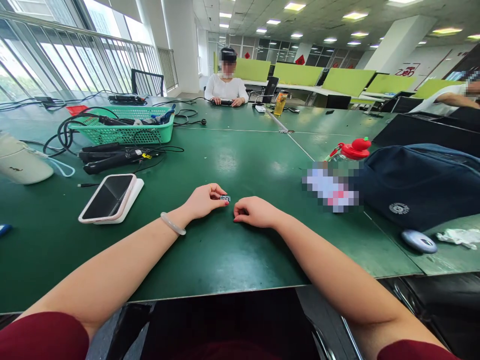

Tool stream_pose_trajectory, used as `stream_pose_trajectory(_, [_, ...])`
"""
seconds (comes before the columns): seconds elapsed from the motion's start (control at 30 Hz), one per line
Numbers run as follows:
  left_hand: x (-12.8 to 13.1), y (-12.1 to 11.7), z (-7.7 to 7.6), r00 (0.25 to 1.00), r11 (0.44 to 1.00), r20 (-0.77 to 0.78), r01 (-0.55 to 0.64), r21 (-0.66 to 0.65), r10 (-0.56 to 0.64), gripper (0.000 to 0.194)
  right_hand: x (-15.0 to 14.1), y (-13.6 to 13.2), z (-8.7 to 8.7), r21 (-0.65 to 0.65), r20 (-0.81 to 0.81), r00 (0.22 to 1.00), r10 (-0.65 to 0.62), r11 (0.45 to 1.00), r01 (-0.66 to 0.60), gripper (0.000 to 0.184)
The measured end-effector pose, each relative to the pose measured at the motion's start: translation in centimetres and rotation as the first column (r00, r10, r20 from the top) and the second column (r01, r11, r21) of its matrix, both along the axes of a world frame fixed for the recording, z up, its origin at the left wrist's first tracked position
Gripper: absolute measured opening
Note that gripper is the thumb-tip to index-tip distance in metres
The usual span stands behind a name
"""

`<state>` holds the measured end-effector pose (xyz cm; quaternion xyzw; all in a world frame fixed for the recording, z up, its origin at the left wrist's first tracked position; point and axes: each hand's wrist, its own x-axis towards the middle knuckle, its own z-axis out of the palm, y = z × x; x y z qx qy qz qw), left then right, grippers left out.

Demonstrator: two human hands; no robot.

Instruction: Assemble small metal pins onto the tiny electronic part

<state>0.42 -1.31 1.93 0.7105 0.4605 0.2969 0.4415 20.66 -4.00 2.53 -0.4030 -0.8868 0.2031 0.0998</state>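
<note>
Both my forearms rest on a green table. My left hand, with a pale bangle at the wrist, pinches a tiny dark square object between thumb and fingertips, just above the tabletop. My right hand lies beside it with its fingers curled under, knuckles a short way from the small object, and I see nothing in it.
A phone on a white stand lies to the left, behind it black cables and a green basket. A dark blue bag, a red-lidded bottle and a mouse are at right. A person sits across the table.
</note>
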Motion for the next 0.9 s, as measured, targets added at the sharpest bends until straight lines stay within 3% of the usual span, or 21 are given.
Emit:
stream_pose_trajectory(0.23, [0.1, -0.1, -0.1, 1.000, 1.000, -0.022, 0.010, 0.017, -0.010, 0.031, 1.5, 1.0, 0.0, 0.111, 0.052, 0.974, -0.222, 0.970, 0.215, 0.008])
stream_pose_trajectory(0.47, [0.1, 0.1, -0.3, 0.999, 0.999, -0.018, 0.028, 0.042, -0.027, 0.034, 1.1, 0.9, -0.4, 0.193, 0.098, 0.983, -0.156, 0.972, 0.135, 0.015])
stream_pose_trajectory(0.57, [0.0, 0.0, -0.3, 0.999, 0.999, -0.024, 0.028, 0.039, -0.027, 0.034, 0.8, 0.8, -0.5, 0.235, 0.130, 0.976, -0.173, 0.962, 0.140, 0.007])
stream_pose_trajectory(0.63, [0.0, 0.0, -0.2, 0.999, 0.999, -0.029, 0.025, 0.033, -0.024, 0.034, 0.9, 0.7, -0.3, 0.254, 0.149, 0.969, -0.199, 0.954, 0.157, 0.012])
stream_pose_trajectory(0.73, [0.0, 0.0, -0.2, 0.999, 0.999, -0.044, 0.021, 0.028, -0.020, 0.034, 1.2, 0.6, -0.1, 0.241, 0.147, 0.968, -0.202, 0.957, 0.163, 0.017])
stream_pose_trajectory(0.9, [0.1, 0.0, -0.3, 0.999, 0.999, -0.034, 0.030, 0.028, -0.030, 0.034, 1.5, 0.7, 0.1, 0.195, 0.155, 0.975, -0.157, 0.973, 0.125, 0.007])
